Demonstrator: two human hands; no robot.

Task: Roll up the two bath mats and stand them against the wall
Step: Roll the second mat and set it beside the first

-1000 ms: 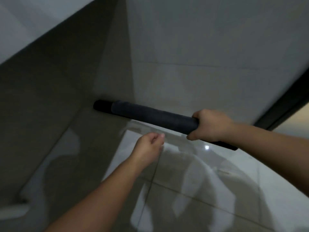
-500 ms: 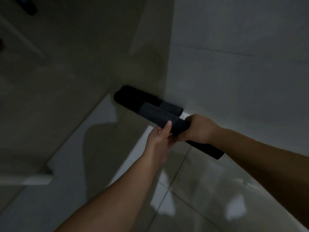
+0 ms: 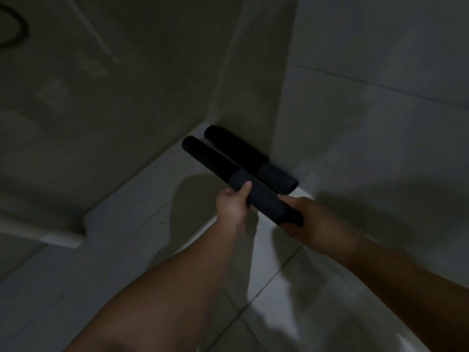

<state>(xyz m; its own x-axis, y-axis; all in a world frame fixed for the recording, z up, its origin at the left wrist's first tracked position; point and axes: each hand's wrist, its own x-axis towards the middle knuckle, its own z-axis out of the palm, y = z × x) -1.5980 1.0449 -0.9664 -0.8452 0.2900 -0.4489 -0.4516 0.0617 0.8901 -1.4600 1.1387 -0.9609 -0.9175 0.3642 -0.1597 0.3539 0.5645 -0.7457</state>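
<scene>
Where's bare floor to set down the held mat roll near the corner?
Free: the floor strip between the held roll and the left wall. Crowded: the corner, where the other roll sits against the wall close beside the held roll, which the left hand and right hand grip.

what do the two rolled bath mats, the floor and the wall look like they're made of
Nearer rolled bath mat: dark, matte fabric, likely a soft pile textile; it reflects no light and rolls tightly. Farther rolled bath mat: looks the same. Floor: glossy glazed tile, likely ceramic; it mirrors light and shows grout lines. Wall: pale tile with a duller sheen; thin joints cross it.
</scene>
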